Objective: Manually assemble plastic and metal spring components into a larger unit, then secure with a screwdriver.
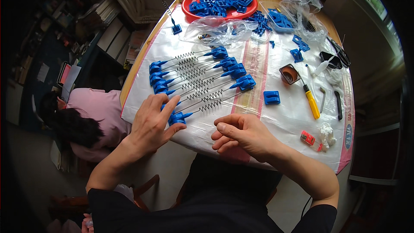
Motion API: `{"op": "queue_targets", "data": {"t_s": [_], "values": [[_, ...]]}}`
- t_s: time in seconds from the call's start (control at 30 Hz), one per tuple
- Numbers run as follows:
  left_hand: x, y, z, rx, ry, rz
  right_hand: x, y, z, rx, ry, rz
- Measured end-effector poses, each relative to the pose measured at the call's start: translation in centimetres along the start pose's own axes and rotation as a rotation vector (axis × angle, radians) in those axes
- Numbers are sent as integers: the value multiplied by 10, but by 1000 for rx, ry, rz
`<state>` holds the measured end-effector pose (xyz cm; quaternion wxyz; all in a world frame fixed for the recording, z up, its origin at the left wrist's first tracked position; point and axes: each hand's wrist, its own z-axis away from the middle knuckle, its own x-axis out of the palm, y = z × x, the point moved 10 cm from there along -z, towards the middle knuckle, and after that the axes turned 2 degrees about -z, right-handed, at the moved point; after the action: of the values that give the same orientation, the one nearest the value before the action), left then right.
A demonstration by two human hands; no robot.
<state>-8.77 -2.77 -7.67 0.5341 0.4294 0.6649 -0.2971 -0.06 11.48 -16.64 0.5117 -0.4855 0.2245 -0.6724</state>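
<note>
The left hand [152, 121] is spreading over the blue blocks [178, 118] at the sheet's [280, 123] near-left corner; whether it is gripping one, I cannot tell. The springs [210, 105] are lying in a row nearer the left edge. By the near edge, the right hand [245, 134] is curling loosely, apparently empty. Crowded coils could be tangling if a finger snags one.

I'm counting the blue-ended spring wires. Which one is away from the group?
The spring wire at the table's far left, beside the red basin. It is by itself; the others lie side by side nearer the person.
</note>
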Motion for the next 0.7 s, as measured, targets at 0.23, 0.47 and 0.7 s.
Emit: {"op": "queue_targets", "data": {"t_s": [0.23,0.47,0.7], "values": [[-13,-172,-116,-384,298,186,11,-16,10,-85,-40,71],[100,-306,-183,-702,269,623,27,-10,23,-110,-152,185],[33,-243,-181,-529,535,299,10,-32,27,-214,-60,203]]}}
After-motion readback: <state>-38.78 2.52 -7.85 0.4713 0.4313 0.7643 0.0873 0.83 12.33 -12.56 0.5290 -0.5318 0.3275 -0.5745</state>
